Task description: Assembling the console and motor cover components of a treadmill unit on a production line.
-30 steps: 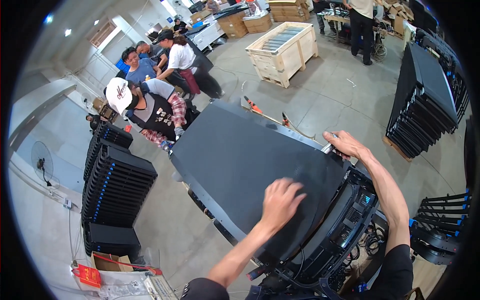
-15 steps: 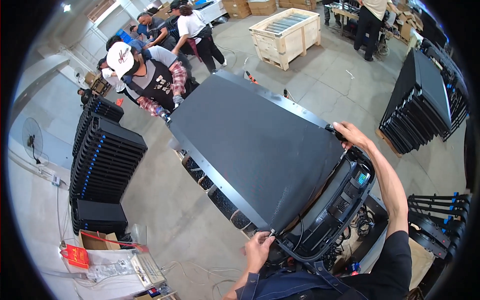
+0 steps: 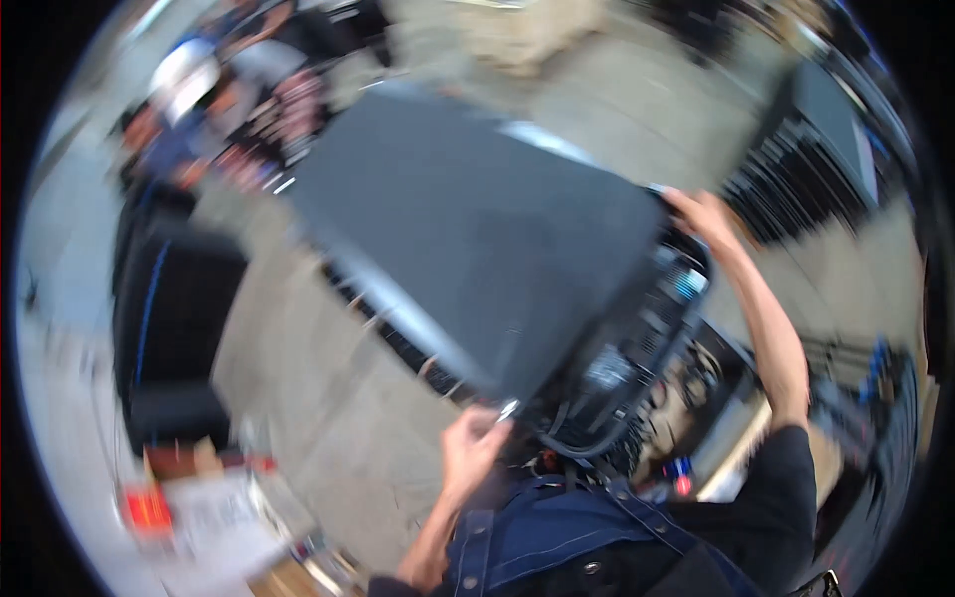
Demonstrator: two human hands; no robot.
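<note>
The long dark panel (image 3: 477,229), probably heavy and stiff, is best held at its near corners; the left hand (image 3: 470,454) pinches a shiny piece (image 3: 508,409), but the right hand's (image 3: 706,219) closure I cannot tell.

I'm in a big workshop, a bit like a factory. The floor (image 3: 298,368) is hard and gray. Tall piles of black parts (image 3: 184,308) stand on my left, and dark flat boards (image 3: 801,174) are stacked on my right. A big black machine (image 3: 487,239) shows its insides. Other people (image 3: 244,109) are here too.
</note>
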